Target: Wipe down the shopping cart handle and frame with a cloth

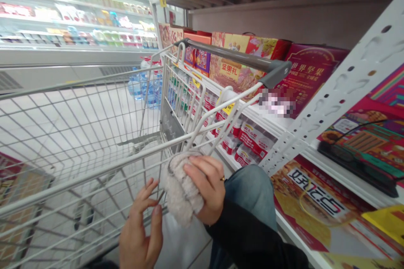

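Note:
My right hand (205,187), with a ring on one finger and a black sleeve, is shut around a fuzzy pale-grey plush item (181,189), whose exact kind I cannot tell. My left hand (140,229) is open just left of that item, its fingers spread and reaching up beside it. Whether they touch it is hard to tell. Both hands are close to the near end of a white wire shopping cart (94,143), whose grey handle (240,56) runs above them.
A white perforated shelf upright (334,101) stands at right, beside shelves of red gift boxes (236,65) and red-and-white packs (249,143). My denim-covered knee (252,189) is near the shelf. Bottled water (148,86) stands beyond the cart, and a refrigerated display case (75,21) lines the far left.

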